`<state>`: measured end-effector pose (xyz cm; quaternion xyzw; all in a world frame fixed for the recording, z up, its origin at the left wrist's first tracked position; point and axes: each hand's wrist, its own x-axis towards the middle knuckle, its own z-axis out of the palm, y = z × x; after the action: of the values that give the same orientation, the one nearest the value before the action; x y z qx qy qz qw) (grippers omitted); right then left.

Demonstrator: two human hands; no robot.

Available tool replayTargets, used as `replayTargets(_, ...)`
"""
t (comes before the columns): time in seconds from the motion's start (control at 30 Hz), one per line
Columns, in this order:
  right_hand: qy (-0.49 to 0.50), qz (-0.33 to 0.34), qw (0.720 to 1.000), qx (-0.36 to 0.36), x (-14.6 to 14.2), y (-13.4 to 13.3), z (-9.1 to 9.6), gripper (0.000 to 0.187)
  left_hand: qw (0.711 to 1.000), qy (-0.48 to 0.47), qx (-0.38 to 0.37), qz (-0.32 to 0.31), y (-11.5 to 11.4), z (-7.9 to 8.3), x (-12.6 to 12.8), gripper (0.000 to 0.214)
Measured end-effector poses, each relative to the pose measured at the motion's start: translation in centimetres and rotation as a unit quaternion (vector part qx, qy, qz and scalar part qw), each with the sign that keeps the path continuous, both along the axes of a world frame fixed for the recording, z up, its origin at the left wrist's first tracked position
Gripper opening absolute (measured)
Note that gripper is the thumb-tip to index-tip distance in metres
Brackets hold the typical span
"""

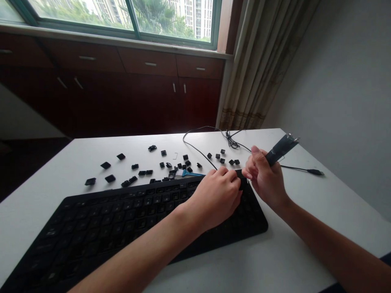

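A black keyboard (pixel 122 219) lies slanted across the table, and dark gaps show among its keys. My left hand (pixel 216 195) rests over its right part, fingers curled and closed near the far edge; whatever they hold, if anything, is hidden. Just to the right, my right hand (pixel 267 179) is wrapped round a black-handled tool (pixel 282 148) with metal at its upper end, tilted up and to the right. The tool's lower end is hidden by the hand. A thin wire shows below my right fingers, close to the keyboard. Both hands' fingertips are close together.
Several loose black keycaps (pixel 105 165) are scattered behind the keyboard, with a blue brush (pixel 187 173) among them. A bundled black cable (pixel 232 140) runs along the back to a plug (pixel 314 172) at the right. The white table (pixel 330 211) ends beyond it.
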<state>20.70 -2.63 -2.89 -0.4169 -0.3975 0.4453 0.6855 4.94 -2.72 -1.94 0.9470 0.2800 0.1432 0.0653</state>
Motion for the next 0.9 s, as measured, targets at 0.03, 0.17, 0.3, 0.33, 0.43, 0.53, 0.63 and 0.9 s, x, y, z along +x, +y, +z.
replayTargets(0.03, 0.0, 0.009, 1.0, -0.007, 0.2, 0.0, 0.0, 0.046, 1.0, -0.001, -0.001, -0.001, 0.0, 0.0, 0.0, 0.029)
replayTargets(0.17, 0.027, 0.031, 0.999, -0.027, 0.7, 0.1, -0.2, 0.044, 1.0, 0.003, 0.004, 0.001, 0.0, -0.1, 0.0, 0.028)
replayTargets(0.3, 0.048, 0.039, 0.997, -0.038, 0.7, 0.3, 0.0, 0.044, 1.0, 0.006, 0.009, 0.004, 0.0, 0.0, 0.0, 0.026)
replayTargets(0.33, 0.046, 0.043, 0.997, -0.04, 0.8, 0.4, 0.1, 0.046, 1.0, 0.006, 0.009, 0.005, 0.1, 0.0, 0.0, 0.027)
replayTargets(0.43, 0.01, 0.069, 0.997, -0.033, 1.7, 0.4, 0.7, 0.046, 1.0, 0.003, 0.008, 0.004, 0.1, 0.0, 0.0, 0.028)
replayTargets(0.53, -0.12, 0.132, 0.983, -0.037, 4.3, 0.4, 1.6, 0.038, 1.0, -0.001, 0.005, 0.001, 0.1, -0.1, 0.0, 0.029)
replayTargets(0.63, -0.373, 0.209, 0.901, -0.078, 7.2, 0.4, 2.2, 0.028, 1.0, -0.003, 0.001, -0.002, 0.1, 0.0, -0.1, 0.029)
replayTargets(0.9, -0.517, 0.317, 0.786, -0.117, 9.0, 1.0, 2.1, 0.032, 1.0, -0.02, -0.014, -0.004, 0.2, -0.2, -0.1, 0.029)
